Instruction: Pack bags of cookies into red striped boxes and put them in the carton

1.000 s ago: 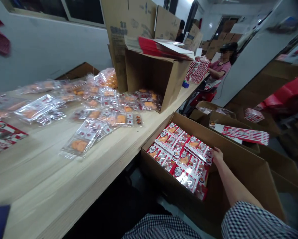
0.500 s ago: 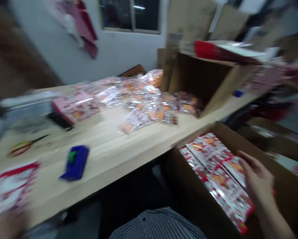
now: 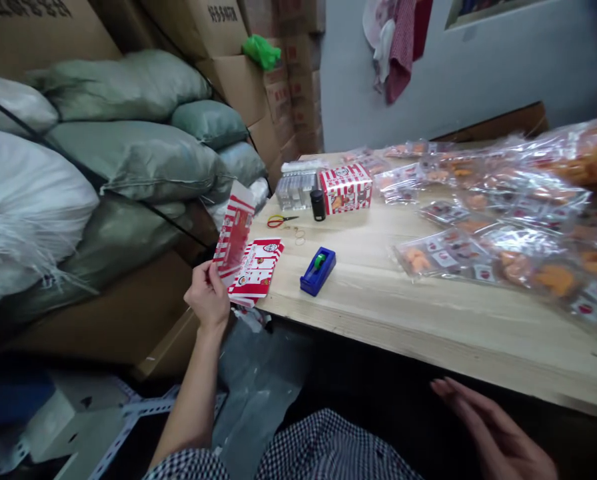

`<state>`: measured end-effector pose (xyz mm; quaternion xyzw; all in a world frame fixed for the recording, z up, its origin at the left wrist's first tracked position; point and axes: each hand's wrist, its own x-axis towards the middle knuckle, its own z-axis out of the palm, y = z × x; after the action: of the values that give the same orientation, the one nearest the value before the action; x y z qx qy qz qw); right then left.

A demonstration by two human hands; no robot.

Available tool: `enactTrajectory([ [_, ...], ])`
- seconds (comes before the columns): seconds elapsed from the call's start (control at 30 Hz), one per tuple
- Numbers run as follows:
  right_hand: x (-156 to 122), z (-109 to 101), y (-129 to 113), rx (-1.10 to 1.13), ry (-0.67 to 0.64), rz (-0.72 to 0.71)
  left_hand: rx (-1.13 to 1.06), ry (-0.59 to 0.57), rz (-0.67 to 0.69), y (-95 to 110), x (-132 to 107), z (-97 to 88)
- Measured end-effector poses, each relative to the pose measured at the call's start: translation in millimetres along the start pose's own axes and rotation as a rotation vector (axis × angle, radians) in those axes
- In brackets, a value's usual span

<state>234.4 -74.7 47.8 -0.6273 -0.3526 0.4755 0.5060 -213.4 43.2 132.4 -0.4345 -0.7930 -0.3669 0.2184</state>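
At the table's left end, my left hand [image 3: 209, 297] grips the lower edge of a flat red-and-white striped carton [image 3: 234, 233], held upright and tilted. Beneath and beside it, a small stack of similar flat printed cartons [image 3: 259, 268] lies on the table corner. My right hand [image 3: 496, 427] is in front of the table's near edge at lower right, fingers stretched out, with nothing visible in it. Between the hands, a blue tape dispenser [image 3: 318, 272] with a green roll sits on the table.
Scissors [image 3: 281, 221], a black cylinder [image 3: 318, 205], a striped box [image 3: 346, 189] and clear plastic containers [image 3: 297, 189] are at the table's far left. Clear bags of orange pieces [image 3: 513, 257] cover its right side. Stuffed sacks [image 3: 143, 160] and cardboard boxes [image 3: 238, 87] are piled at left.
The view has swung left, and the open box of packets at right is out of sight. My right hand has left that box. My left hand now holds a carton up.
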Motion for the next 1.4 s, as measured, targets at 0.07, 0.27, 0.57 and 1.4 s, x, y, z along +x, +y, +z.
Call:
enactTrajectory([
  [0.07, 4.4, 25.6, -9.6, -0.007, -0.135, -0.010, -0.176, 0.024, 0.127, 22.9, -29.1, -19.8],
  [0.27, 20.0, 74.9, -21.3, 0.251, -0.381, -0.179, -0.752, -0.622, 0.747, 118.5, -170.1, -44.5],
  [0.57, 32.4, 29.9, -37.1, 0.285, -0.337, 0.160, -0.908, -0.698, 0.703, 176.3, -142.2, -11.7],
  [1.4, 69.4, 6.5, 2.9, 0.733, -0.512, 0.331, -1.255, -1.192, 0.168, 173.0, -120.8, 45.2],
])
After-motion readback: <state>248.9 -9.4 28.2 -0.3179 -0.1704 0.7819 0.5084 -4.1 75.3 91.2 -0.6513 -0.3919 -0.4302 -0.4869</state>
